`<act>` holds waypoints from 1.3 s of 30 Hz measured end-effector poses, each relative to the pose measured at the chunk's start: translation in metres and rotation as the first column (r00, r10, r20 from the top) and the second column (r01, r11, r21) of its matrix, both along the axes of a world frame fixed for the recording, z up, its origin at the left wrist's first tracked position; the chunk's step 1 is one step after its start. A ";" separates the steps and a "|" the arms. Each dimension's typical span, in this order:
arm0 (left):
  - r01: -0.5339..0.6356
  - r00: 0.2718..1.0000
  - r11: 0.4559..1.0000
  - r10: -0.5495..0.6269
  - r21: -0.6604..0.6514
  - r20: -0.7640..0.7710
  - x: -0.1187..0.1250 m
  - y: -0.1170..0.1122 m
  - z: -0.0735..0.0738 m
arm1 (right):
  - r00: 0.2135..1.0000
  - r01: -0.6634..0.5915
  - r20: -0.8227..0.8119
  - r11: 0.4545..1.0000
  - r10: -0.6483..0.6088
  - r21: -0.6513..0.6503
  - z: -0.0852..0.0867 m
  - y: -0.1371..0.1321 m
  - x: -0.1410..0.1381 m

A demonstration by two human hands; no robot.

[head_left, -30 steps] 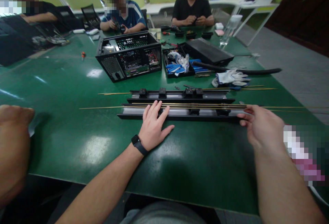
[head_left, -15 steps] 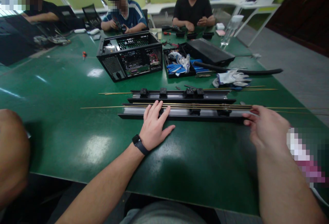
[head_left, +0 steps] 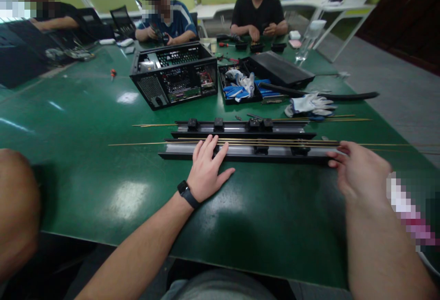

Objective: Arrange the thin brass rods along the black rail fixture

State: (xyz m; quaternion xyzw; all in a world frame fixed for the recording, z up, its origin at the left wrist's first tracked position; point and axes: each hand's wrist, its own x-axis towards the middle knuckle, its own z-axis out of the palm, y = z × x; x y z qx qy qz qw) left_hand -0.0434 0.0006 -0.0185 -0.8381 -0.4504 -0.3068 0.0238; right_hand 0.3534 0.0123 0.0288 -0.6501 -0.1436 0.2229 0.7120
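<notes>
- A bare forearm of a co-worker (head_left: 17, 203) is just within view at far left, above the tabletop (head_left: 137, 231).
- Left hand (head_left: 207, 169): unclenched, palm down, fingers spread over the left part of the near black rail (head_left: 240, 158) and its thin brass-coloured rods (head_left: 240, 142). One watch (head_left: 187, 193) on its wrist.
- Right hand (head_left: 364, 167): fingers bent at the near rail's right end, against the rods; whether they pinch them I cannot tell.
- The rods lie forward of the body, long axis left to right, parallel to the rail and overshooting both its ends. Both hands are at them, so neither is nearer. Several rods; too fine to count.
- Near rail: two black blocks plainly visible, a third partly under the left hand.
- Far rail (head_left: 240, 135), just beyond: four blocks. Two rails altogether.
- Further off: white gloves (head_left: 309, 105), one computer case (head_left: 182, 80).
- Beyond: three seated people.
</notes>
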 end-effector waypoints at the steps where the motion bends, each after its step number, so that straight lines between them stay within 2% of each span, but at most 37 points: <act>1: 0.002 1.000 1.000 -0.002 0.005 0.000 0.000 0.000 0.000 | 1.000 0.003 -0.004 1.000 -0.003 -0.006 0.002 0.000 -0.001; 6: 0.006 1.000 1.000 -0.006 0.001 -0.009 0.001 0.000 0.002 | 0.999 0.031 -0.019 0.999 -0.032 -0.032 0.006 0.001 0.002; 15: 0.015 1.000 1.000 -0.015 -0.016 -0.005 0.000 0.000 0.000 | 1.000 0.024 -0.015 0.999 -0.024 -0.022 -0.001 0.004 0.015; 23: 0.033 0.999 0.999 -0.033 0.008 -0.003 0.000 -0.001 0.002 | 0.997 0.060 -0.035 0.997 -0.061 -0.047 0.009 0.003 0.008; 30: 0.011 1.000 0.999 -0.012 -0.036 -0.010 0.000 -0.001 0.003 | 0.999 0.047 -0.021 0.998 -0.048 -0.050 0.006 0.002 0.009; 34: 0.018 1.000 1.000 -0.018 -0.017 -0.016 0.000 -0.001 0.003 | 0.999 -0.021 0.024 0.999 0.022 -0.031 -0.001 0.000 -0.002; 39: 0.006 1.000 1.000 -0.006 -0.015 -0.017 0.000 -0.001 0.003 | 0.969 -0.243 0.043 0.969 0.245 -0.053 -0.005 -0.007 -0.020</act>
